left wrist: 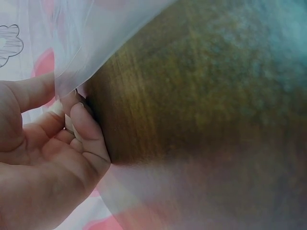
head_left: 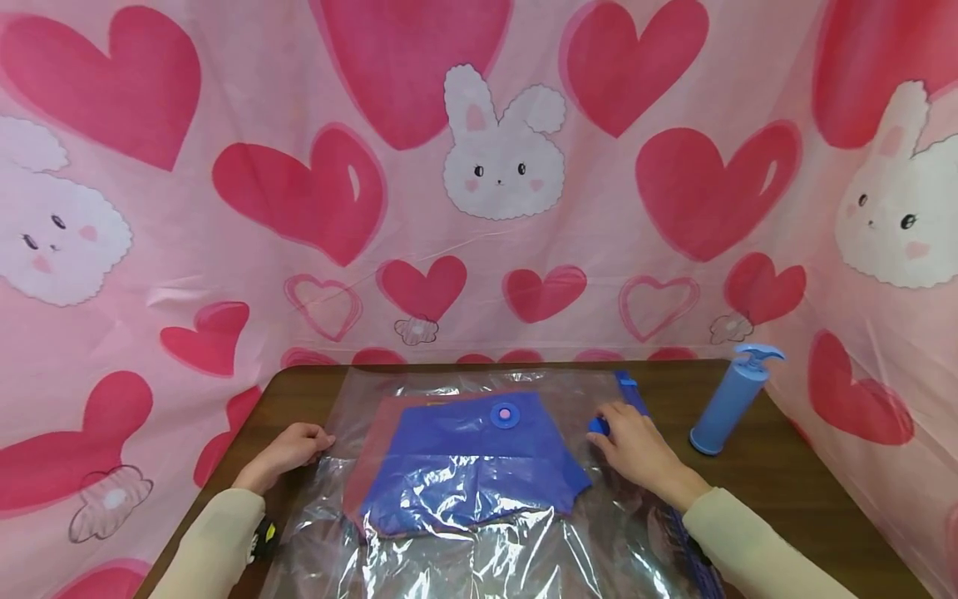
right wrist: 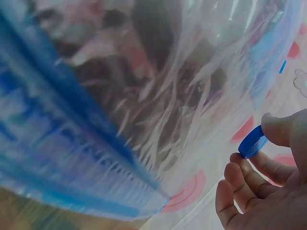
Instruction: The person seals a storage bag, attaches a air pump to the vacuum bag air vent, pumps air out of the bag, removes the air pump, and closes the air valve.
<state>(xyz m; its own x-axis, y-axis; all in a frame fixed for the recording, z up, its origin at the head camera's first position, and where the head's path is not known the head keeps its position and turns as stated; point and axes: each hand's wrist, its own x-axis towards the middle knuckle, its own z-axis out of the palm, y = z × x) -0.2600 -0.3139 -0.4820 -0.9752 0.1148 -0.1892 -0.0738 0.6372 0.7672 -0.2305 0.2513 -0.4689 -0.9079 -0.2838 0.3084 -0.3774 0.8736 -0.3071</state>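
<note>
A clear plastic vacuum storage bag (head_left: 441, 566) lies flat over a dark wooden table, with a folded blue cloth item (head_left: 464, 478) and a reddish one (head_left: 377, 441) inside. A round blue valve with a pink centre (head_left: 505, 415) sits on the bag above the blue cloth. My left hand (head_left: 292, 449) pinches the bag's left edge; the left wrist view shows the film (left wrist: 72, 76) between thumb and fingers. Over the bag's right side, my right hand (head_left: 636, 445) holds a blue ring-shaped cap (right wrist: 253, 142) between thumb and fingertips.
A blue hand pump (head_left: 729, 403) stands upright at the table's right. The bag's blue zip edge (head_left: 631, 391) runs along the right side, passing under my right arm. A pink curtain with hearts and rabbits (head_left: 501, 241) surrounds the wooden table (head_left: 763, 482).
</note>
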